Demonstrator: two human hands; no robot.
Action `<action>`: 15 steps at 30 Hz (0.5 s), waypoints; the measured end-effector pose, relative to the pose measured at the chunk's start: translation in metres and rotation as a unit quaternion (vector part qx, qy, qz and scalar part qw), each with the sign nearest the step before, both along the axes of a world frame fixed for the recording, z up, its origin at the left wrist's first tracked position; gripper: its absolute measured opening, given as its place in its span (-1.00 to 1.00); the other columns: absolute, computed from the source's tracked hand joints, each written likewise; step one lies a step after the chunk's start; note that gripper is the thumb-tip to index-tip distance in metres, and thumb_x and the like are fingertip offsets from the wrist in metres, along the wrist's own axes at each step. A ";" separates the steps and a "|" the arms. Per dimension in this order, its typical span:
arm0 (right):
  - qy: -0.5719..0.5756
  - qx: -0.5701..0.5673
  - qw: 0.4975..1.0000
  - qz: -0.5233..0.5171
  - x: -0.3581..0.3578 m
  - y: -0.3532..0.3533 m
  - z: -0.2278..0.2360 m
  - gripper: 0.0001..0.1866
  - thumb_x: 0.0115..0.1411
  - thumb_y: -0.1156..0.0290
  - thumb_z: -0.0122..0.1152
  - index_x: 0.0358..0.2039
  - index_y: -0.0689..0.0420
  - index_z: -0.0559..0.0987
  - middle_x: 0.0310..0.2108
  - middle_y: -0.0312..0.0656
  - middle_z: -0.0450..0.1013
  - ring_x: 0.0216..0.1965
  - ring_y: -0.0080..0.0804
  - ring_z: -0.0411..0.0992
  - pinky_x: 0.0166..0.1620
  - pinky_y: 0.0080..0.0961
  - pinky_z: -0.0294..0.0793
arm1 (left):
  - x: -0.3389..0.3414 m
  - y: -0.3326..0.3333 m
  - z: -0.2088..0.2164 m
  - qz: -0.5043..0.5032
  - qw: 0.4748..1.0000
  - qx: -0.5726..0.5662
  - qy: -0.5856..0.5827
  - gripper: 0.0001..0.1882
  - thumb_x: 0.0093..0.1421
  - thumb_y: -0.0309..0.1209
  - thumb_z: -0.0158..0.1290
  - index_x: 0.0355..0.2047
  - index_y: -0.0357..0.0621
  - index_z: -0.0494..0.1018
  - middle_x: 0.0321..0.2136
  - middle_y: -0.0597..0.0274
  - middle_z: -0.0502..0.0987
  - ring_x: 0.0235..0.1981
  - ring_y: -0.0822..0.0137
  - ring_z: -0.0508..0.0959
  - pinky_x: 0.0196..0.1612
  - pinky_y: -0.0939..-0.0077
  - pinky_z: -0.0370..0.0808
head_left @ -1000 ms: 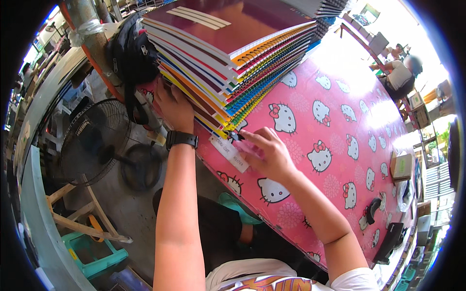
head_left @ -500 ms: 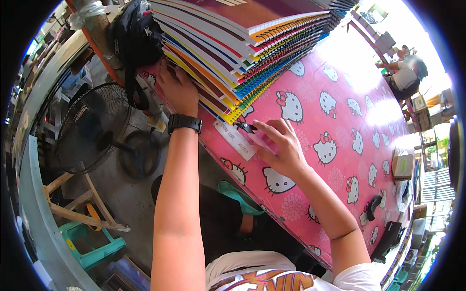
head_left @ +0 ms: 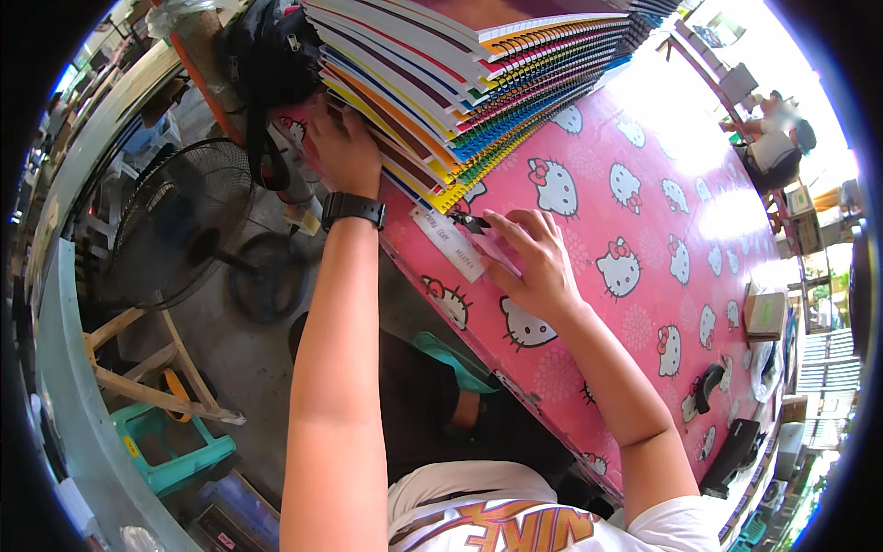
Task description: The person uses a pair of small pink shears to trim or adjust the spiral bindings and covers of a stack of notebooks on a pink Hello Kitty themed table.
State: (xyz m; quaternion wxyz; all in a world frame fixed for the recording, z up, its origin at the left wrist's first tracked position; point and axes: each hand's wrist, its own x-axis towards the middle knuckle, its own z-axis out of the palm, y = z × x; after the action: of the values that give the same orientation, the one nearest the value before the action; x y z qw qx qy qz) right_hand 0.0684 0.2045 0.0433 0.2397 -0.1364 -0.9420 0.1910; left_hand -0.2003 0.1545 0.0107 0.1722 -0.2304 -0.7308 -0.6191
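Note:
A tall stack of spiral-bound notebooks point(head_left: 478, 83) in many colours lies on a table with a pink cartoon-cat cloth point(head_left: 644, 221). My left hand point(head_left: 345, 147), with a black watch on its wrist, grips the near corner of the lower notebooks in the stack. My right hand point(head_left: 533, 262) rests flat on the cloth beside the stack, its fingertips on a small dark object point(head_left: 471, 221) that I cannot identify. A white paper label point(head_left: 446, 244) lies at the table edge between my hands.
A standing fan point(head_left: 179, 225) and a black bag point(head_left: 267, 55) are at the left below the table. A wooden stool and a green plastic stool point(head_left: 170, 442) stand on the floor. Small dark items point(head_left: 708, 386) and a box point(head_left: 763, 313) lie at the table's far right. Another person point(head_left: 773, 138) sits beyond.
The view has shifted, so the stack now sits higher in the picture. My left hand stays on the stack's corner, and my right hand stays flat by the label.

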 end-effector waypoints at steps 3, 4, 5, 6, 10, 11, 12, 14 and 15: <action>-0.009 -0.009 1.000 -0.003 0.002 -0.004 0.000 -0.45 -0.07 0.33 0.27 0.01 0.09 0.47 -0.15 -0.09 0.35 -0.11 -0.11 0.29 -0.05 -0.22 0.31 | -0.004 0.001 -0.002 0.010 0.999 0.014 0.031 -0.48 0.22 -0.28 -0.15 0.11 -0.38 0.20 0.09 -0.29 0.21 0.11 -0.19 0.25 0.14 0.10 0.23; -0.004 -0.006 1.000 -0.007 0.001 -0.005 0.000 -0.45 -0.07 0.33 0.27 0.01 0.09 0.46 -0.15 -0.09 0.35 -0.11 -0.11 0.29 -0.05 -0.22 0.30 | -0.004 0.002 -0.002 0.010 0.999 0.014 0.029 -0.48 0.22 -0.28 -0.15 0.11 -0.38 0.20 0.09 -0.29 0.21 0.11 -0.19 0.25 0.14 0.10 0.23; 0.002 -0.002 1.000 -0.010 -0.001 -0.006 0.000 -0.45 -0.07 0.33 0.27 0.01 0.09 0.46 -0.15 -0.09 0.35 -0.11 -0.11 0.29 -0.05 -0.22 0.30 | -0.004 0.002 -0.003 0.009 0.999 0.018 0.028 -0.48 0.21 -0.28 -0.15 0.11 -0.38 0.20 0.10 -0.28 0.21 0.12 -0.19 0.24 0.15 0.10 0.22; 0.000 -0.003 1.000 -0.010 -0.001 -0.006 -0.001 -0.45 -0.07 0.33 0.27 0.01 0.09 0.46 -0.15 -0.09 0.35 -0.11 -0.11 0.29 -0.05 -0.22 0.30 | -0.004 0.002 -0.003 0.006 0.999 0.022 0.026 -0.48 0.21 -0.29 -0.15 0.11 -0.38 0.21 0.11 -0.27 0.21 0.12 -0.18 0.24 0.15 0.11 0.22; -0.011 -0.032 0.999 0.011 -0.003 -0.002 0.002 -0.51 -0.05 0.29 0.27 -0.06 0.11 0.51 -0.26 -0.12 0.39 -0.17 -0.20 0.34 -0.11 -0.31 0.35 | -0.001 0.004 -0.004 0.015 0.999 0.024 0.024 -0.48 0.21 -0.28 -0.14 0.11 -0.36 0.21 0.11 -0.28 0.21 0.12 -0.19 0.24 0.14 0.10 0.23; -0.022 -0.067 0.997 0.016 -0.005 0.000 0.005 -0.57 -0.01 0.25 0.27 -0.10 0.14 0.54 -0.34 -0.14 0.42 -0.22 -0.26 0.38 -0.15 -0.34 0.39 | -0.002 0.004 -0.003 0.010 0.999 0.028 0.020 -0.49 0.21 -0.28 -0.14 0.11 -0.35 0.22 0.11 -0.28 0.20 0.12 -0.19 0.24 0.14 0.10 0.24; -0.026 -0.068 0.997 0.019 -0.008 0.003 0.014 -0.57 -0.01 0.25 0.27 -0.10 0.14 0.54 -0.34 -0.14 0.42 -0.22 -0.26 0.38 -0.15 -0.34 0.39 | -0.003 0.003 -0.004 0.007 0.999 0.032 0.016 -0.49 0.20 -0.28 -0.14 0.10 -0.35 0.22 0.11 -0.29 0.19 0.11 -0.20 0.25 0.13 0.09 0.25; -0.189 -0.263 0.946 -0.026 -0.018 0.016 0.039 -0.63 0.10 0.14 0.21 -0.24 0.19 0.59 -0.50 -0.14 0.47 -0.38 -0.39 0.46 -0.28 -0.41 0.46 | 0.001 0.002 -0.001 0.004 0.999 0.038 -0.001 -0.49 0.20 -0.27 -0.13 0.11 -0.32 0.23 0.12 -0.30 0.18 0.11 -0.21 0.24 0.13 0.09 0.25; -0.299 -0.409 0.861 -0.037 -0.026 0.037 0.046 -0.59 0.19 0.06 0.12 -0.32 0.21 0.61 -0.54 -0.09 0.51 -0.50 -0.46 0.47 -0.35 -0.45 0.50 | 0.004 0.003 0.000 -0.003 0.999 0.048 -0.012 -0.48 0.20 -0.26 -0.13 0.11 -0.30 0.23 0.12 -0.31 0.18 0.11 -0.22 0.24 0.14 0.09 0.25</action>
State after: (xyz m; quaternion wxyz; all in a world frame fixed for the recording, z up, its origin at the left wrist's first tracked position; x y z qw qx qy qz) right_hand 0.0428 0.2410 0.0890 -0.1245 -0.3078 -0.7996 0.5004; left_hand -0.1966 0.1576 0.0107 0.1722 -0.2162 -0.7020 -0.6564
